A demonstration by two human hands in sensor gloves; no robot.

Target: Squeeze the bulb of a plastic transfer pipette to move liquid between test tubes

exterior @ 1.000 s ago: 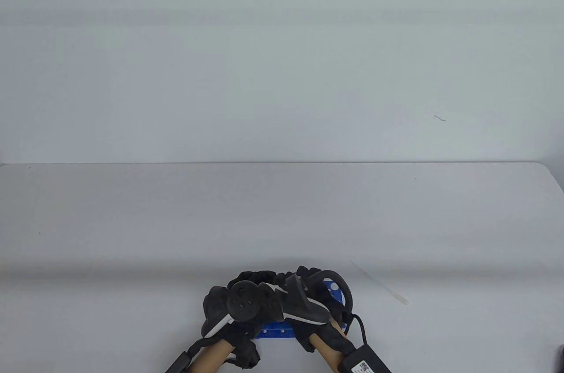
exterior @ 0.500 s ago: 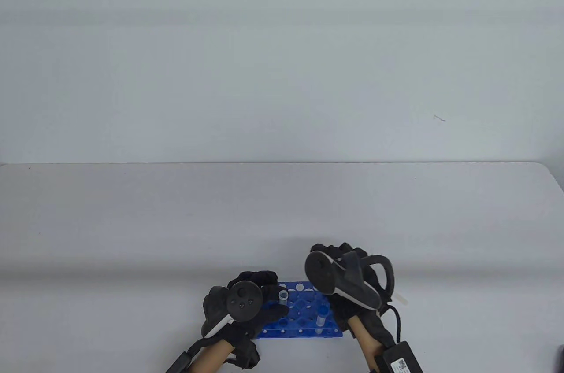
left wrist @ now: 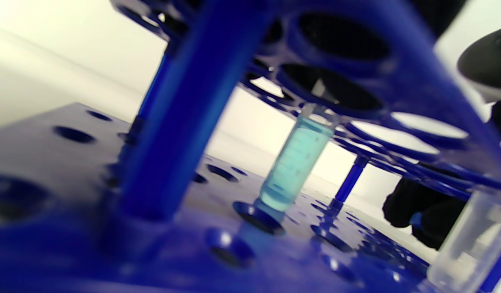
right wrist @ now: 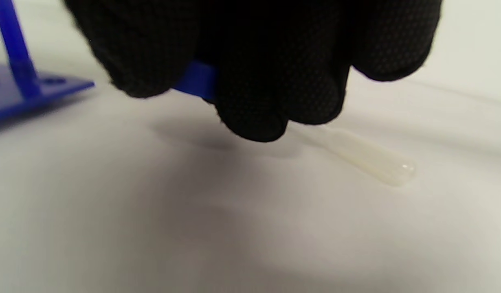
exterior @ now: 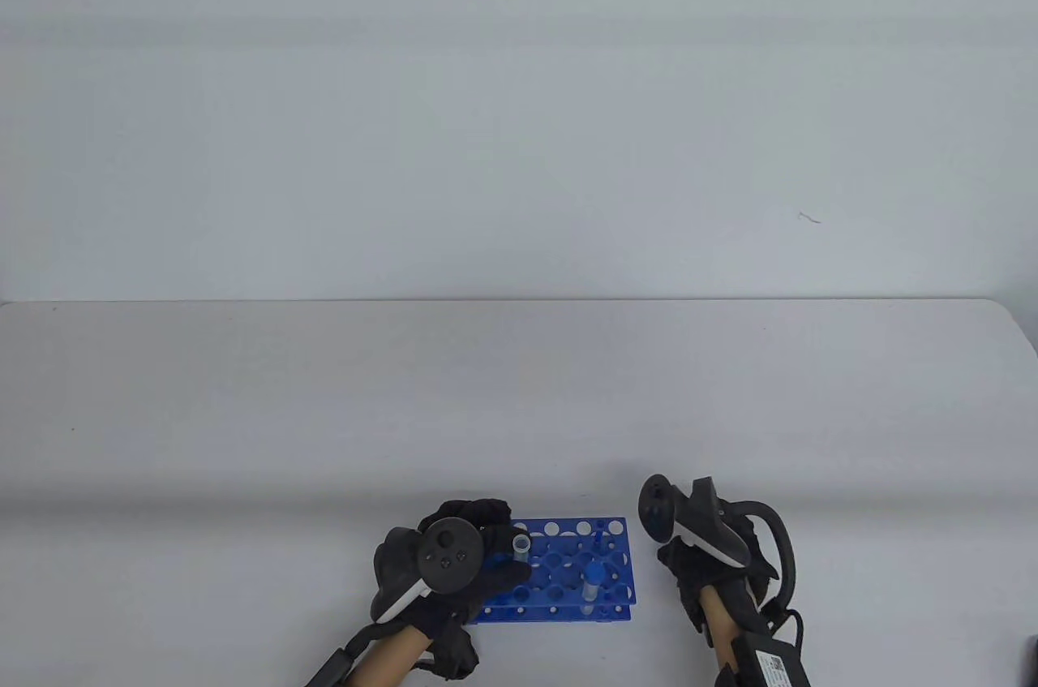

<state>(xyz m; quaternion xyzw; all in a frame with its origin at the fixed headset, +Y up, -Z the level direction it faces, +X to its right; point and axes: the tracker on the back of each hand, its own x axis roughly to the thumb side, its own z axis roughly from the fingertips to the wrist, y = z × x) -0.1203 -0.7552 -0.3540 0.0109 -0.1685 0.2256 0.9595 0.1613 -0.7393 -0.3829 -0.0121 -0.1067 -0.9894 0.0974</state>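
Blue rack (exterior: 568, 569) sits near my edge of the surface (exterior: 243, 411). Two tubes stand in it: an empty clear tube (exterior: 520, 546) at the left end and a tube with pale teal liquid (left wrist: 293, 169) near the front right, seated in a base hole. The other rack holes I can see hold no tubes.

My left hand (exterior: 454, 557) rests against the rack's left end, fingers by the clear tube; can't tell if it grips anything. My right hand (right wrist: 254, 61) is off to the right of the rack, fingers curled together around a small blue piece (right wrist: 195, 79) that I can't identify.

Pipette (right wrist: 368, 156) lies flat on the surface just beyond my right fingertips, bulb end toward the wrist camera, untouched. The right hand hides it in the table view.

Surface is plain white-grey, with a pale wall (exterior: 519, 111) behind.
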